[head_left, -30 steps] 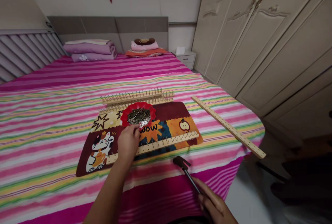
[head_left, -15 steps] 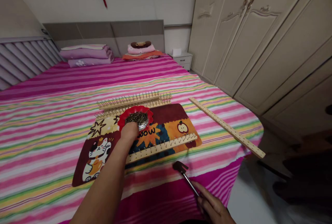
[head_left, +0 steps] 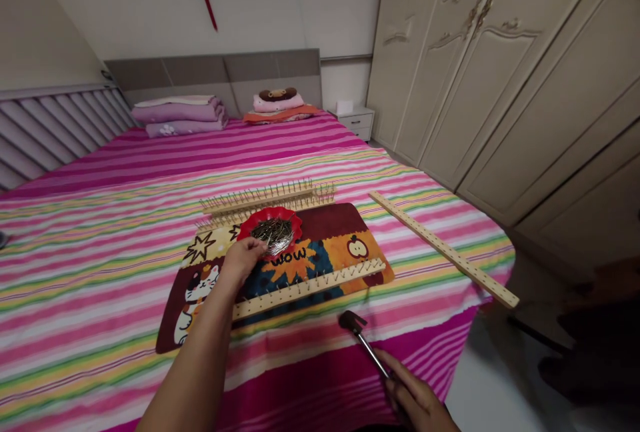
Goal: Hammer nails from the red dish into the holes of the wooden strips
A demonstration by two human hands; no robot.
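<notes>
Left hand is at red bowl; fingers, hidden just before, now show.

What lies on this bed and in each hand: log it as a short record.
Left hand: at the near-left rim of the red bowl; grip unclear
Right hand: holds the hammer
Red bowl: on the mat, full of nails
Near strip: on the mat, nails standing in it
Far strips: behind the red bowl, studded with nails
Right strip: on the striped bedcover, dotted along its length

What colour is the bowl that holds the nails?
The bowl is bright red, seen best in the head view.
</notes>
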